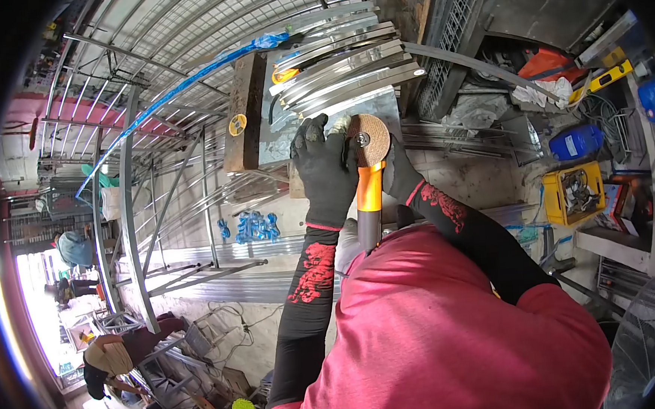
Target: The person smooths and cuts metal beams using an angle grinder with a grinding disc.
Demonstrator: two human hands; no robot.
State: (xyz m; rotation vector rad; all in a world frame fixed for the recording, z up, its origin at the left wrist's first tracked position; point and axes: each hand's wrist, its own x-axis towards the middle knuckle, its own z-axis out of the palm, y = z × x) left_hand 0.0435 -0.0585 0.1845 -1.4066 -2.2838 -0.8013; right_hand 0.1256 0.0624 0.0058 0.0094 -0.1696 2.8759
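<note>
An angle grinder (370, 190) with a brown disc (374, 143) stands between my hands, its dark rear end against the pink shirt. My left hand (325, 160), in a dark glove, is at the disc's left edge; its fingers are spread over the metal sheet. My right hand (402, 171), also gloved, is close against the disc's right side, with its fingers hidden behind it. Just beyond the hands, shiny metal strips (357, 71) lie stacked on the grey metal sheet (273, 144). An orange object (285, 76) is at the strips' left end.
A rusty steel beam (242, 135) borders the sheet. Blue ties (258, 227) lie on the floor. Metal frames (128, 202) stand left; another person (119, 352) bends at lower left. At right are a yellow crate (573, 195), a blue container (577, 142) and a fan (647, 335).
</note>
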